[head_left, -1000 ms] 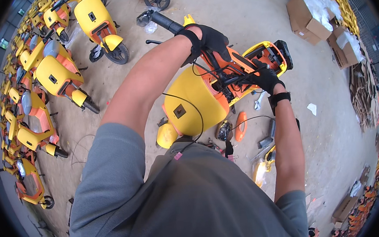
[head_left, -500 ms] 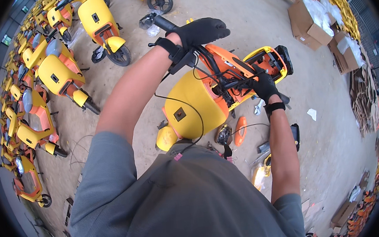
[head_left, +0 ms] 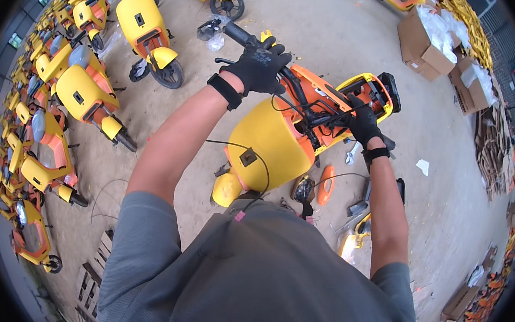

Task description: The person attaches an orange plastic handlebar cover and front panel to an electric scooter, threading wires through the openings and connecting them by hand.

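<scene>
Two gloved hands have a yellow scooter (head_left: 277, 141) beneath them: handlebar (head_left: 237, 35) under the left hand (head_left: 260, 67), fingers loosely spread; cables (head_left: 325, 119) beside the right hand (head_left: 363, 123); I cannot tell either's grip.

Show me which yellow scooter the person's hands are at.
The nearest scooter, its dark cables exposed: the left hand is at its handlebar, the right hand by the cables. The other scooters stand farther off, no hand near.
</scene>
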### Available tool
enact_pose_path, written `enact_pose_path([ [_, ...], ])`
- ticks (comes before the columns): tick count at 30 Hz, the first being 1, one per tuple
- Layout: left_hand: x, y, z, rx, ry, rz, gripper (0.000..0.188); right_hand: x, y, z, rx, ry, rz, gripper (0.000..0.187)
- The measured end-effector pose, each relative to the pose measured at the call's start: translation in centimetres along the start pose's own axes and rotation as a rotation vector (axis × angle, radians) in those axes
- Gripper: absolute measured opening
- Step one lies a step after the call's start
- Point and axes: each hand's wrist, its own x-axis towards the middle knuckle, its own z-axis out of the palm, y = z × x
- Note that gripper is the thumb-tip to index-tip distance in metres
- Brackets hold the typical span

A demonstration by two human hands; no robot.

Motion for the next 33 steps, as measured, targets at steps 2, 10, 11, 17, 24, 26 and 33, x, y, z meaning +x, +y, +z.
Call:
enact_pose_path([
  [2,0.7,0.0,0.4,0.045,-0.008,0.041,0.075,-0.3,-0.2,-0.1,-0.019,0.025,-0.01,0.054],
  [10,4.1,0.9,-2.1,-0.138,-0.442,-0.003,0.087,-0.3,-0.8,-0.1,-0.06,0.036,0.015,0.05],
  [11,4.5,0.7,-1.9,-0.136,-0.442,0.006,0.087,-0.2,-0.5,0.0,-0.048,0.023,0.02,0.05],
  [17,7.5,-0.1,-3.0,-0.55,-0.639,-0.21,0.078,0.3,-0.8,0.4,-0.089,0.06,0.006,0.051],
  [24,6.0,1.2,-4.6,-0.523,-0.509,-0.14,0.08,0.6,-0.6,0.8,-0.101,0.094,-0.007,0.062],
  [26,6.5,1.1,-4.0,-0.545,-0.498,-0.12,0.08,0.1,-0.1,0.8,-0.095,0.115,-0.03,0.063],
  [33,8.2,-0.5,-0.8,-0.436,-0.571,-0.033,0.077,-0.9,-1.7,0.4,-0.1,0.114,-0.072,0.069],
])
